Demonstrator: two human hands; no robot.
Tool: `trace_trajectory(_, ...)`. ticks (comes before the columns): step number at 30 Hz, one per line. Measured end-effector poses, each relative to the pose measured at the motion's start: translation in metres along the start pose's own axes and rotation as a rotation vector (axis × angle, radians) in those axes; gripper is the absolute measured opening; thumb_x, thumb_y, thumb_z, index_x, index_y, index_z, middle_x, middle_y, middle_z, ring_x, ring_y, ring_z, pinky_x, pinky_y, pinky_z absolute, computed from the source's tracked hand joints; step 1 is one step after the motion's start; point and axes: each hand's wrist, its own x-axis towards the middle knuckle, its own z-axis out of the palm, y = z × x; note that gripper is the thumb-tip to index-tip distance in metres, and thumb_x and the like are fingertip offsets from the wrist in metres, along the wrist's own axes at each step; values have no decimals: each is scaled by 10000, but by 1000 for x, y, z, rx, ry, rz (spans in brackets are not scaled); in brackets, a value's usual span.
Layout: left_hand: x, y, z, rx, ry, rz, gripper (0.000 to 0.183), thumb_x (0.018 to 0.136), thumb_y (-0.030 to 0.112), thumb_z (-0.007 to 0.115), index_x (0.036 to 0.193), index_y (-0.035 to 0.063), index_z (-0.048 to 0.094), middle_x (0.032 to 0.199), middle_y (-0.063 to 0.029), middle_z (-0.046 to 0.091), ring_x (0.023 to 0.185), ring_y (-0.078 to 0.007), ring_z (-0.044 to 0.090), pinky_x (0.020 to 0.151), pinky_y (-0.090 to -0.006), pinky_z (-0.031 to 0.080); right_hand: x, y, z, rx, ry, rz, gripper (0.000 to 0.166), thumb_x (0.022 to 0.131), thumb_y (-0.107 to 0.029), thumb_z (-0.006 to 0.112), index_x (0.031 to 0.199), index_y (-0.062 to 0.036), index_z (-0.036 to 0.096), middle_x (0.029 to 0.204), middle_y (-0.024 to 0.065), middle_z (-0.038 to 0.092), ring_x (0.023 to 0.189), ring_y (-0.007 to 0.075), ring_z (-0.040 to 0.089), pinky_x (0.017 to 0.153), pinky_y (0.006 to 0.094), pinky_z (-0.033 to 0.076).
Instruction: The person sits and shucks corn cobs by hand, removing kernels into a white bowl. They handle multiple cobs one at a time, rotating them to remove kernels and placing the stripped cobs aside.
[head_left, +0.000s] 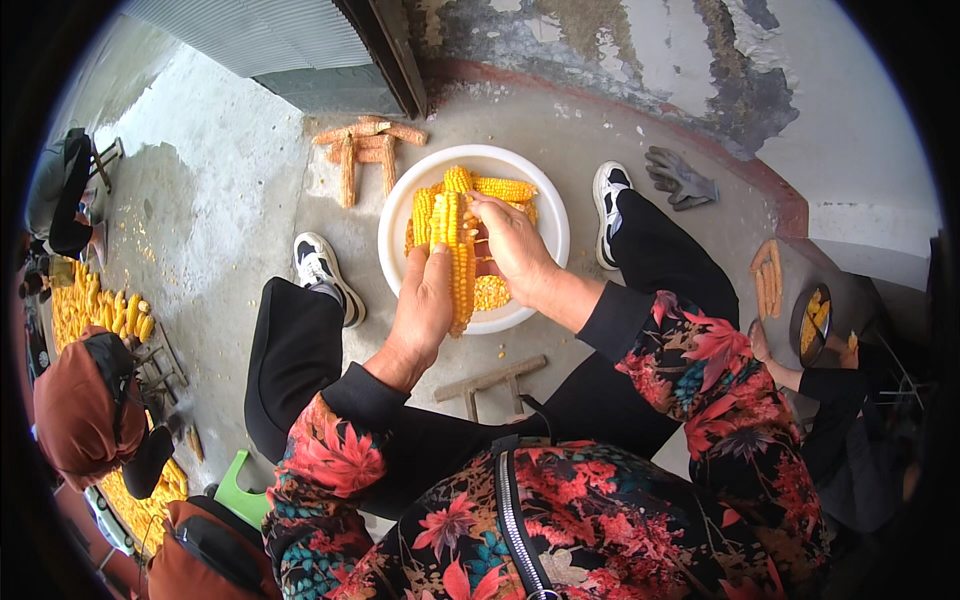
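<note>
My left hand (424, 304) holds a yellow ear of corn (454, 270) upright over a white plastic basin (556, 225), thumb along its face. At the ear's upper right side is my right hand (517, 244), its thumb pressed near the tip and its fingers curled beside it. Some kernels are gone from part of the ear, leaving paler gaps. Behind it, several more corn ears (504, 187) lie in the basin. Loose kernels (491, 292) are heaped at the basin's near side, partly hidden by my right hand.
Stripped cobs (367, 142) are stacked beyond the basin at left. A grey work glove (679, 178) lies by the wall. A wooden stool (491, 382) stands between my legs. At left are a corn pile (105, 304) and people; at right, another person's hand (759, 341) near a bowl (810, 322).
</note>
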Motion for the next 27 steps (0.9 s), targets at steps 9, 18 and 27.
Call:
trace_trajectory(9,-3,0,4,2,16,-34,322,998,268,381,1164,4,462,994,-69,536,881,-115,493,773,-257,427,-3,6,6,-431,129,-206,391,947,-343,446,974,25,577,823,210,633,783,341,618,715,411,466)
trace_trajectory(18,-6,0,5,108,12,-11,359,998,267,398,1234,-2,413,1033,-84,543,899,-120,500,782,-262,440,-1,3,4,-825,186,-314,371,858,-174,422,1112,64,550,895,310,614,887,420,610,813,472,477)
trace_trajectory(27,4,-7,-1,-107,28,-60,360,1006,311,349,1215,34,445,1016,-59,566,852,-109,559,737,-262,474,1,17,-10,-560,76,-150,406,941,-318,439,1060,43,581,837,176,645,770,274,639,692,367,503)
